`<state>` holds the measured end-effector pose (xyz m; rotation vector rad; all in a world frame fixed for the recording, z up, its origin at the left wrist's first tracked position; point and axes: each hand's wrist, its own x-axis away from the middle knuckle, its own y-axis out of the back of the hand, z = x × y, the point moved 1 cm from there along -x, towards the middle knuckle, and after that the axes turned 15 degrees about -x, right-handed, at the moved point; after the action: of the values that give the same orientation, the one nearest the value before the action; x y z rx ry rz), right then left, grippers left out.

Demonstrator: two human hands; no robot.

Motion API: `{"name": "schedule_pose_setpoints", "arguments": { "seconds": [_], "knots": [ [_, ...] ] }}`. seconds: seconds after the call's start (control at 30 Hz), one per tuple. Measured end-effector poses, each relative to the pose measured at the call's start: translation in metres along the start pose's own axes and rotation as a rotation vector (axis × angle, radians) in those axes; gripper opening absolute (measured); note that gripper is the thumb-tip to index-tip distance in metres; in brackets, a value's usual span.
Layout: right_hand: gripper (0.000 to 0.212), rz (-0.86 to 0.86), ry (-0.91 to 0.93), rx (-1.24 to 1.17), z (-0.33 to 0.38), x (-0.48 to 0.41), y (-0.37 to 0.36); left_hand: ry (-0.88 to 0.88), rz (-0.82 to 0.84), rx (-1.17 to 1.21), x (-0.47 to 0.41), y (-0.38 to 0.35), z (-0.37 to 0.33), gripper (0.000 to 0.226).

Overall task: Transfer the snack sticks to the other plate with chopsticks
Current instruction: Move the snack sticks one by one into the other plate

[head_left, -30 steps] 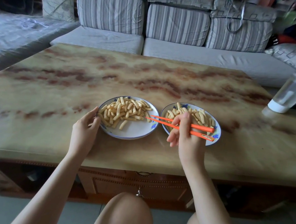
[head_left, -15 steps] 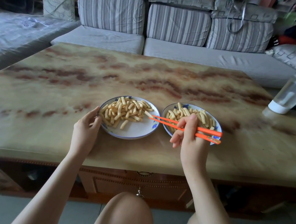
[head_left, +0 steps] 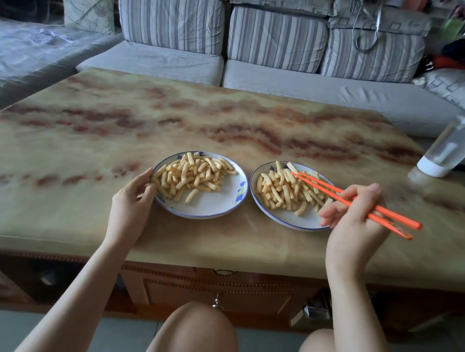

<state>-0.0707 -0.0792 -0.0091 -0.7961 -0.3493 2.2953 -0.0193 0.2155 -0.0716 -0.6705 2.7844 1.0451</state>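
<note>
Head view, and both plates sit side by side at the centre of the frame on the marbled table (head_left: 231, 119). The left plate (head_left: 214, 202) carries a loose heap of snack sticks (head_left: 191, 176) spread over its upper half, with white showing along its lower right. The right plate (head_left: 289, 217) has its own pile (head_left: 278, 190), thick across the middle.

Over on the right, the right hand (head_left: 355, 213) hovers at the lower right edge of the right plate. Its grip is closed round the orange chopsticks (head_left: 397, 216), fingers curled over the shafts. The chopsticks slant up and to the left across the plate. Their blunt ends stick out past the hand toward the right of the frame, and the two tips come nearly together at the far side of the pile. A pale stick (head_left: 291, 167) lies right at those tips, but whether it is pinched between them, I cannot tell.

The left hand (head_left: 133, 194) is at the left rim of the left plate, fingers curved round the edge and thumb against it, a light grip on the plate.

Upper right of the frame, a clear bottle (head_left: 453, 143) with a white base stands near the table's edge, well apart from the plates. A striped sofa (head_left: 263, 79) fills the top. Bare knees show at the bottom.
</note>
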Motion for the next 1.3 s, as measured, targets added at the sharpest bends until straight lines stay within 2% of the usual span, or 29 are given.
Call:
{"name": "schedule_pose_setpoints", "arguments": {
  "seconds": [0.2, 0.4, 0.5, 0.67, 0.83, 1.07, 1.3],
  "knots": [
    [0.04, 0.024, -0.008, 0.086, -0.005, -0.002, 0.006, -0.008, 0.002, -0.001, 0.0, 0.0, 0.0, 0.039],
    [0.038, 0.05, 0.02, -0.005, 0.004, 0.003, 0.001, -0.006, -0.001, -0.007, 0.0, 0.0, -0.001, 0.039],
    [0.039, 0.148, -0.038, -0.063, 0.007, 0.008, -0.009, -0.005, -0.007, -0.006, 0.0, 0.0, -0.001, 0.039],
    [0.044, 0.38, -0.264, -0.09, -0.006, 0.023, -0.031, -0.009, -0.007, -0.01, 0.0, 0.0, 0.0, 0.039],
    [0.04, 0.509, -0.283, -0.058, -0.015, 0.036, -0.043, -0.005, -0.011, -0.012, 0.0, 0.0, -0.001, 0.038],
    [0.041, 0.566, -0.284, 0.022, -0.027, 0.041, -0.051, -0.008, -0.009, -0.009, -0.001, 0.0, 0.001, 0.039],
    [0.044, 0.455, -0.294, 0.0, -0.026, 0.04, -0.051, 0.003, -0.007, -0.003, 0.0, 0.0, 0.0, 0.039]
  ]
}}
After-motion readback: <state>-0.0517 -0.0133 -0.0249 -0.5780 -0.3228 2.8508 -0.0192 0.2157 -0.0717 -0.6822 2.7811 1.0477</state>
